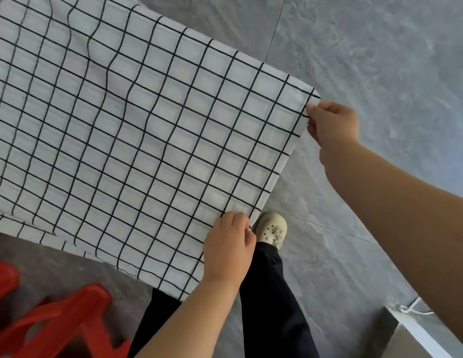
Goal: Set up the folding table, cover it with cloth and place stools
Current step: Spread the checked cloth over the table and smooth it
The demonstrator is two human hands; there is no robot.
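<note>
A white cloth (137,130) with a black grid pattern is spread out flat and fills the upper left of the view. My right hand (333,124) pinches its far right corner. My left hand (229,244) grips the cloth's near edge, close to the near right corner. The table under the cloth is hidden. Red plastic stools (54,321) stand at the lower left, partly out of frame.
Grey tiled floor (367,60) lies to the right and beyond the cloth. My black trouser legs and a cream clog (273,229) show below the cloth's edge. A pale ledge or box corner (416,332) sits at the bottom right.
</note>
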